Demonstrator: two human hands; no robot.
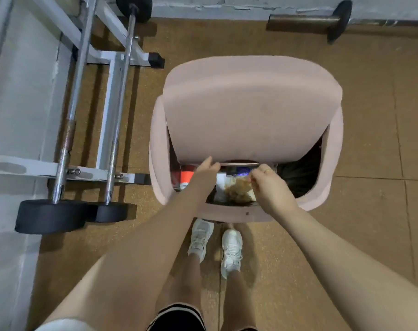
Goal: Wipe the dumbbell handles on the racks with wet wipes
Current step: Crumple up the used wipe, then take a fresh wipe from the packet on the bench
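A person stands over a pink bin (160, 149) on the brown floor (370, 115), toes of two white trainers (231, 252) just short of its base. The bin's hinged lid (251, 108) is tipped up toward twelve o'clock, and the left hand (206, 167) has its fingers hooked under the lid's near edge, its grip curled onto that edge.

The right hand (267, 185), a ring on one finger, sits over the opening at about three o'clock of the left hand. Its grip is a tight pinch of fingertips and thumb on a crumpled wipe (239, 191), soiled brown, which hangs inside the bin's mouth above other rubbish: something white, a red-and-white packet (186, 177) at nine o'clock, and a dark liner at three o'clock.

The dumbbells wait off at nine o'clock of the bin. Two long chrome handles (118, 111) lie across a white rack (47, 167), their black end plates (49, 217) nearest the person. A further dumbbell with a brownish handle (306, 20) lies on the floor against the wall at one o'clock, well apart from the bin.
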